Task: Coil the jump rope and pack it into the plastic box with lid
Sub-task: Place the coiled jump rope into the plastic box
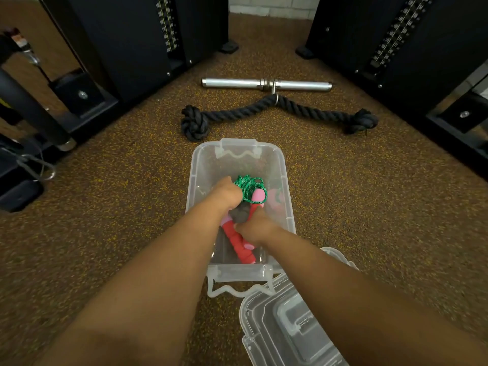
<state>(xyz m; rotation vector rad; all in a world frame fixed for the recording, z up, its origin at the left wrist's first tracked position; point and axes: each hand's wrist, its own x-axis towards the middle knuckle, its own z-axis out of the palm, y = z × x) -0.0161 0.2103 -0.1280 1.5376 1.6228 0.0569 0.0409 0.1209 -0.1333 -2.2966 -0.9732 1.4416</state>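
Note:
A clear plastic box (pixel 200 165) stands open on the speckled floor in front of me. Inside it lies the jump rope: a bundle of green cord (pixel 249 187) and red handles with pink ends (pixel 241 247). My left hand (pixel 227 192) is down in the box, closed on the green cord bundle. My right hand (pixel 254 228) is also in the box, gripping a red handle near its middle. The clear lid (pixel 285 326) lies on the floor at the box's near right, partly under my right forearm.
A thick black rope attachment (pixel 277 112) and a metal bar handle (pixel 266 84) lie on the floor beyond the box. Black weight-stack machines (pixel 126 43) flank both sides. A metal carabiner (pixel 39 167) sits at the left.

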